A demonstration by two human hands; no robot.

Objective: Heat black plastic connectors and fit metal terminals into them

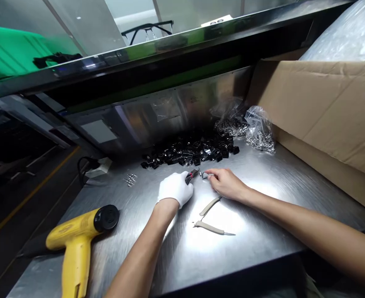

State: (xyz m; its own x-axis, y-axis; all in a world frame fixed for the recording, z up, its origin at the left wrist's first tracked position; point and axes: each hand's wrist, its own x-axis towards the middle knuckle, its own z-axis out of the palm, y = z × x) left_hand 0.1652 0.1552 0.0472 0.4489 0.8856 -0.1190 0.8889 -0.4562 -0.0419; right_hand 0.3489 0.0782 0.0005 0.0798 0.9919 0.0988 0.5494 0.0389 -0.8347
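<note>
My left hand (pixel 175 188), in a white glove, is closed around pliers (pixel 191 176) with dark and red handles, their jaws pointing right. Just past the jaw tips, my bare right hand (pixel 226 182) pinches a small bent metal piece (pixel 205 175). A tiny shiny part (pixel 200 174) shows between the pliers and that piece; whether they touch I cannot tell. Below my hands, wire cutters (pixel 212 227) with beige handles lie spread on the metal table (pixel 219 260). Behind my hands is a heap of small black parts (pixel 191 151).
A yellow heat gun (pixel 77 240) lies at the left front. Several small metal pins (pixel 130 179) are left of my glove. Bags of metal parts (pixel 260 132) stand at the back right beside a large cardboard box (pixel 322 107). A white power socket (pixel 100 167) sits at the left edge.
</note>
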